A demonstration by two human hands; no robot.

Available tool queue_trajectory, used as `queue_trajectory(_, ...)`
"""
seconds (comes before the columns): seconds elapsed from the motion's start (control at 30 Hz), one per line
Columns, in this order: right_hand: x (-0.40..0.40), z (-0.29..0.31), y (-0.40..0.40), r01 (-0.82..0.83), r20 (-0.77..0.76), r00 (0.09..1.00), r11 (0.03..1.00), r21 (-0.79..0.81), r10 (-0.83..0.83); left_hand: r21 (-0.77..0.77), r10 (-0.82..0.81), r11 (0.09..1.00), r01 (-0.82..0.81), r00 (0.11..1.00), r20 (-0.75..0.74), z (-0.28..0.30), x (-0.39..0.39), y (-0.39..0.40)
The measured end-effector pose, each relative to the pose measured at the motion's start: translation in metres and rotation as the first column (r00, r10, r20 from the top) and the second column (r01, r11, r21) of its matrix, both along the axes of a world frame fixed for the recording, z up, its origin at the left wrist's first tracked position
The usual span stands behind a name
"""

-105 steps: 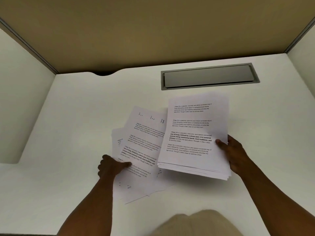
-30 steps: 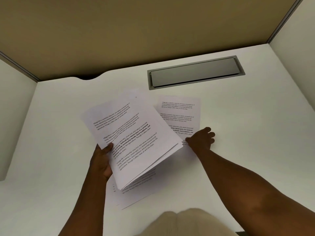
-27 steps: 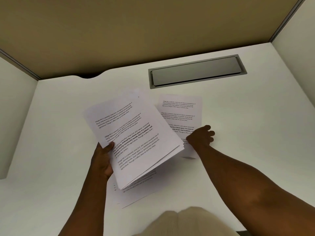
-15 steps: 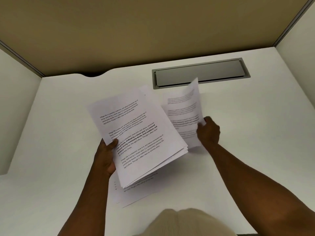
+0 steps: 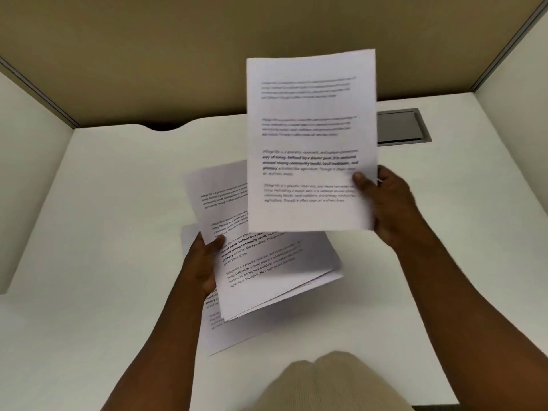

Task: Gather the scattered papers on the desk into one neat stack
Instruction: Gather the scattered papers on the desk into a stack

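Head cam: right hand (image 5: 382, 203) pinches a single printed sheet (image 5: 311, 137) upright, up and right of the skewed bundle (image 5: 267, 262) gripped by the left hand (image 5: 201, 262), more pages (image 5: 213, 330) flat on the desk (image 5: 103, 232) beneath.

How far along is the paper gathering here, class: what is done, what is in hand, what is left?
Done: most sheets sit in the bundle gripped by the left hand. In hand: the right hand holds one sheet up above the bundle, not yet laid on it. Left: a few loose sheets lie on the desk under the bundle, and the bundle's edges are fanned, so squaring up remains.
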State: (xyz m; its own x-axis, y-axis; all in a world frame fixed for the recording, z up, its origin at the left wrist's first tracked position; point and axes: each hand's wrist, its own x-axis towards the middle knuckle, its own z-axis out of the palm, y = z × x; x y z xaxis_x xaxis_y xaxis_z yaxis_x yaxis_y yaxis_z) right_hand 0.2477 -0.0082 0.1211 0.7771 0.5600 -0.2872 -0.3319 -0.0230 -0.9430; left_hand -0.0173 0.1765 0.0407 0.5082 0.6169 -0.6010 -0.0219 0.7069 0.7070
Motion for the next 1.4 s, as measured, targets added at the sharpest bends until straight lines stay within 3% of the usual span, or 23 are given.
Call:
queue_trajectory(0.13,-0.025,-0.022,0.003,-0.154,-0.104,0.984,0.983,-0.097,0.144,0.017,-0.025,1.0,0.024,0.999,0.021,0.004,0.004,0.0)
queue_trajectory(0.37,-0.042,-0.062,-0.003,-0.338,-0.137,0.941,0.886,-0.318,0.31,-0.04,0.033,0.999,-0.032,0.999,0.04,0.014,0.005,-0.004)
queue_trajectory(0.5,-0.037,-0.072,-0.011,-0.449,-0.316,0.878,0.848,-0.281,0.36,-0.024,0.017,1.0,-0.017,1.0,-0.011,0.012,0.008,-0.01)
queue_trajectory(0.6,-0.035,-0.077,-0.02,-0.545,-0.395,0.8,0.823,-0.161,0.452,-0.023,0.011,1.0,-0.012,0.999,-0.038,0.012,0.012,-0.016)
queue_trajectory(0.73,-0.031,-0.088,-0.024,-0.453,-0.29,0.875,0.867,-0.205,0.389,-0.036,-0.023,0.999,0.02,0.997,-0.067,0.015,0.022,-0.019)
queue_trajectory(0.83,-0.025,-0.096,-0.027,-0.317,-0.247,0.933,0.921,-0.226,0.261,0.045,-0.011,0.999,0.024,0.964,-0.265,0.002,0.023,-0.009)
queue_trajectory(0.9,-0.021,-0.101,-0.03,-0.224,-0.236,0.956,0.949,-0.221,0.171,0.181,0.01,0.979,0.092,0.866,-0.5,-0.016,0.012,0.0)
queue_trajectory(0.97,-0.017,-0.104,-0.033,-0.153,-0.217,0.971,0.961,-0.228,0.103,0.261,0.046,0.931,0.256,0.627,-0.778,-0.034,-0.007,0.007)
queue_trajectory(1.03,-0.014,-0.107,-0.037,-0.109,-0.199,0.978,0.963,-0.246,0.06,0.23,0.086,0.896,0.379,0.361,-0.929,-0.044,-0.027,0.007)
queue_trajectory(1.1,-0.013,-0.111,-0.04,-0.081,-0.197,0.98,0.962,-0.262,0.028,0.138,0.062,0.91,0.392,0.199,-0.978,-0.048,-0.04,0.004)
queue_trajectory(1.23,-0.015,-0.117,-0.043,-0.065,-0.207,0.978,0.955,-0.29,0.004,-0.005,-0.048,0.925,0.38,0.103,-0.993,-0.059,-0.052,-0.002)
queue_trajectory(1.4,-0.018,-0.124,-0.042,-0.063,-0.208,0.978,0.949,-0.308,-0.003,0.006,-0.039,0.937,0.349,0.121,-0.992,-0.064,-0.055,0.001)
